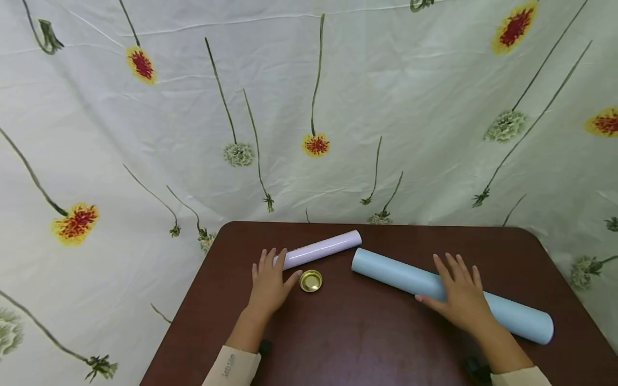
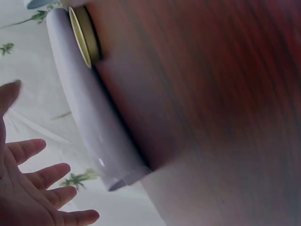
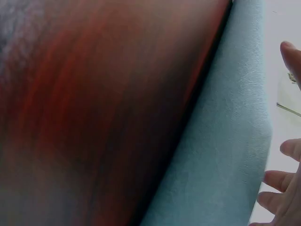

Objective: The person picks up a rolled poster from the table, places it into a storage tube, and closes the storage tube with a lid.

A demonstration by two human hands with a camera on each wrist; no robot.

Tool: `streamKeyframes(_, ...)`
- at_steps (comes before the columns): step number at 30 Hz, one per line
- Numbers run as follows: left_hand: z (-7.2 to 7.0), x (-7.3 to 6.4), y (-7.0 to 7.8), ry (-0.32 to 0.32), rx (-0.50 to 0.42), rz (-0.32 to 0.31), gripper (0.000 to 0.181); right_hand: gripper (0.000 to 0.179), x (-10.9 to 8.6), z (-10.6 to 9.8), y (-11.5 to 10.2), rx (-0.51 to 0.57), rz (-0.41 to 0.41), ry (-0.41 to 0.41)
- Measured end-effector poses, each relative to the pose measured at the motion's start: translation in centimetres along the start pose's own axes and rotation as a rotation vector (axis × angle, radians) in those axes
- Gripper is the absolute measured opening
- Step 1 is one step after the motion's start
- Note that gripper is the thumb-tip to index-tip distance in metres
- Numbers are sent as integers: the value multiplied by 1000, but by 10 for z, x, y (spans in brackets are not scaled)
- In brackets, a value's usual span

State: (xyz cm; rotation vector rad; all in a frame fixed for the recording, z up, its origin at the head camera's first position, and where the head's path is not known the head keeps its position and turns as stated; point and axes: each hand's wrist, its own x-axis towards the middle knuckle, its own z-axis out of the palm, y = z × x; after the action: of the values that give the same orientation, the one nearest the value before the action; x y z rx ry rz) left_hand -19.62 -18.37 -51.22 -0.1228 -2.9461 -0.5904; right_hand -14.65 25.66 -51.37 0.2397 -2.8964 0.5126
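A slim, glossy lavender roll (image 1: 323, 249) of sheet material lies slanting across the back of the brown table. My left hand (image 1: 268, 289) hovers at its left end with fingers spread; in the left wrist view a gap separates the fingertips (image 2: 59, 174) from the lavender tube (image 2: 84, 99). Just right of the left thumb sits a small, round, shallow gold dish or lid (image 1: 311, 281). A thicker light blue roll (image 1: 393, 269) slants down toward the right. Over its middle is my right hand (image 1: 461, 303), fingers apart and holding nothing; whether any finger touches the roll, I cannot tell.
The brown wooden tabletop (image 1: 338, 332) has rounded back corners. Behind it and along the sides hangs a white cloth (image 1: 289, 182) printed with flowers. Dark objects, partly hidden, show under both wrists.
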Motion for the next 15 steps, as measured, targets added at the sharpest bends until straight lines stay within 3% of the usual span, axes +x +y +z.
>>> streamKeyframes(6, 0, 10, -16, 26, 10, -2, 64, 107, 0, 6, 1, -3, 5, -59)
streamKeyframes(15, 0, 18, -27, -56, 14, -27, 69, 94, -2, 11, 2, -45, -2, -74)
